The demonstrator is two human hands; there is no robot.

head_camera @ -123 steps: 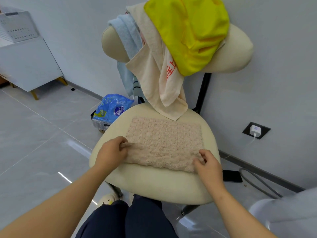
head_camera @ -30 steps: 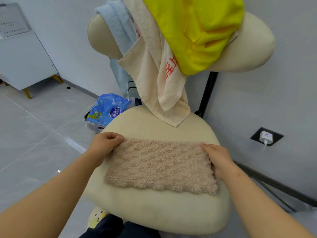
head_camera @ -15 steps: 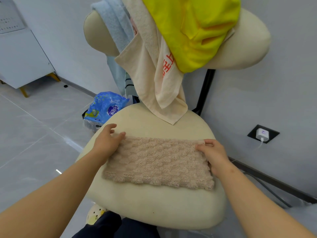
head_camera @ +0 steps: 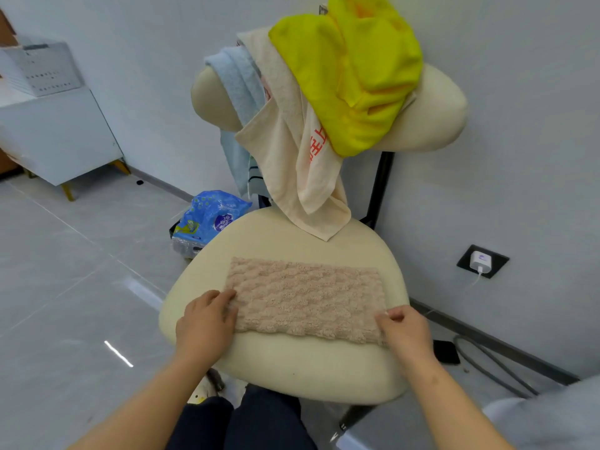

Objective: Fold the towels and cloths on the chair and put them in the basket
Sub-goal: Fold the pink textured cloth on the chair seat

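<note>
A beige bumpy towel, folded into a long rectangle, lies flat on the cream chair seat. My left hand rests on its near left corner, fingers pinching the edge. My right hand pinches the near right corner. Over the chair's backrest hang a yellow cloth, a cream towel with red lettering and a light blue towel. A white perforated basket stands on a cabinet at the far left.
A white cabinet on wooden legs stands at the left wall. A blue plastic bag lies on the floor behind the chair. At the right are a wall socket with a charger, a phone and a cable on the floor.
Both hands have slid from the towel's far corners to its near corners. The folded towel stays flat on the seat. The camera has pulled back.
</note>
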